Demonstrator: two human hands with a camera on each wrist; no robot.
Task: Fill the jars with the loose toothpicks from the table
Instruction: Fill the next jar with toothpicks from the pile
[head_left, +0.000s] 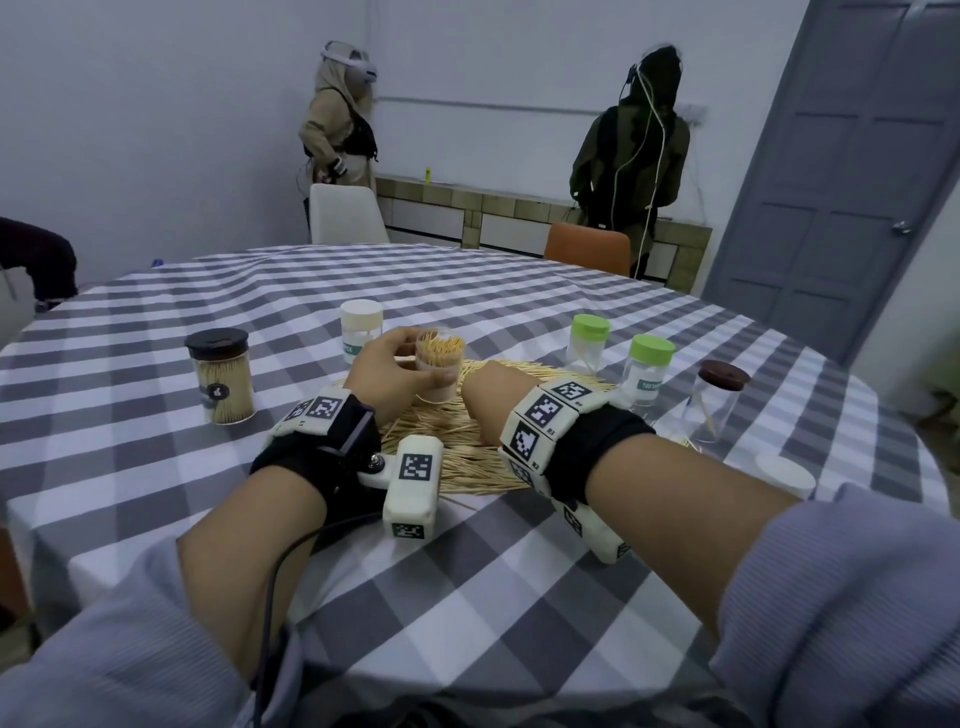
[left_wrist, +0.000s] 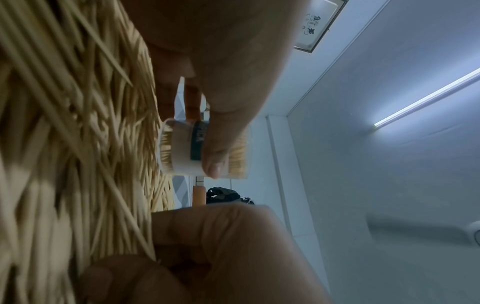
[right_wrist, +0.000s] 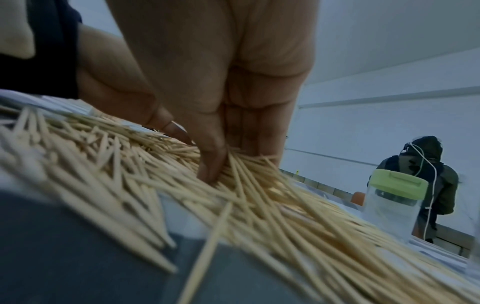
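Fingers (head_left: 387, 345) of the left hand (head_left: 389, 376) curl round a clear, round open jar (head_left: 439, 366), keeping it upright and nearly packed with toothpicks, probably for topping up. To the right, the right hand (right_wrist: 221, 123) pinches a bundle from the pile of thin, pale wooden toothpicks (head_left: 467, 447) on the checked tablecloth (head_left: 519, 597).

A grey-and-white checked table (head_left: 493, 571) carries a toothpick pile (head_left: 467, 457) beneath both hands; lidded jars (head_left: 589, 343) stand beyond and beside them
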